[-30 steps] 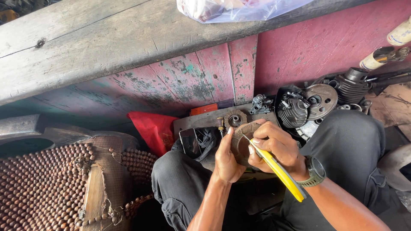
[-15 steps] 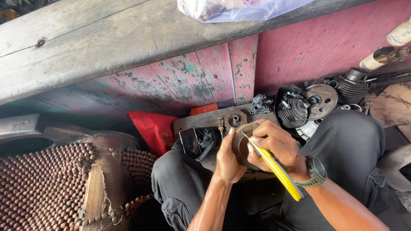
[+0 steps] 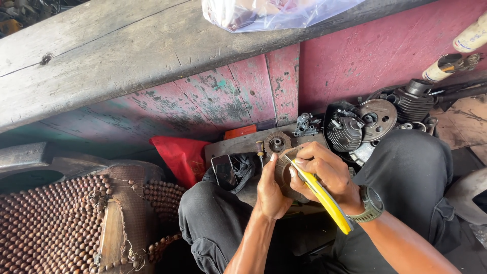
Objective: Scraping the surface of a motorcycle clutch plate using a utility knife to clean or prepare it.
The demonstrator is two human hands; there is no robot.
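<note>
My left hand (image 3: 271, 190) grips a round, brownish metal disc-shaped part (image 3: 282, 175) from its left side, held above my lap. My right hand (image 3: 324, 172) holds a yellow-handled cutter knife (image 3: 322, 195), its thin blade tip resting on the upper face of the disc. A watch sits on my right wrist (image 3: 372, 204). Just beyond the hands, a toothed round part (image 3: 277, 142) and a small screwdriver with a wooden handle (image 3: 260, 150) lie on a grey board (image 3: 231, 147).
Engine parts, a finned cylinder (image 3: 344, 133) and a round cover (image 3: 378, 117), lie at the right. A red cloth (image 3: 177, 155) and a phone (image 3: 223, 171) sit left of my knees. A beaded seat cover (image 3: 61, 223) fills the lower left. A wooden bench (image 3: 127, 56) with a plastic bag (image 3: 269, 12) is ahead.
Both hands stay on the disc; the knife tip has shifted only slightly on its surface.
</note>
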